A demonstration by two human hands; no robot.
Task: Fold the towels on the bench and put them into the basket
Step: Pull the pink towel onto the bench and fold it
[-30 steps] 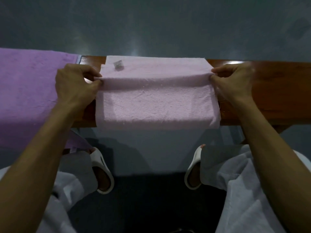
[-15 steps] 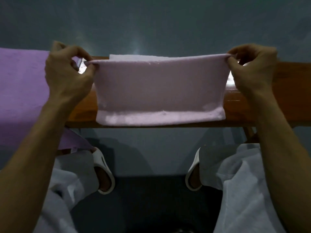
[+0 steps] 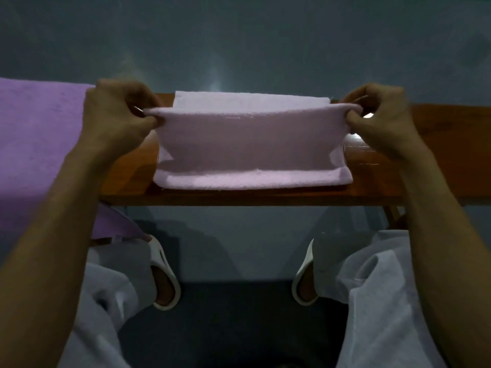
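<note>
Material: the pink towel (image 3: 249, 144) is soft, light terry. It has no stiffness of its own and sags between supports, so I judge it needs two grip points and steady tension to keep an edge straight. It is not fragile and not slippery; a pinch is enough.

Grip points: the two ends of the raised fold. My left hand (image 3: 117, 115) pinches the left end and my right hand (image 3: 382, 120) pinches the right end. The hands are set well apart, and the fold is drawn taut between them.

Position: the towel lies on the bench (image 3: 438, 144). Its near strip is flat along the front edge, the middle panel stands up to the held fold, and a flat layer shows behind it. A purple towel (image 3: 39, 144) is draped over the bench to the left. No basket is in view.

Change: one second ago the fold lay low on the towel and the near part hung over the front edge. Half a second ago the fold was lifted. It now sits slightly lower, with more of the rear layer showing.
</note>
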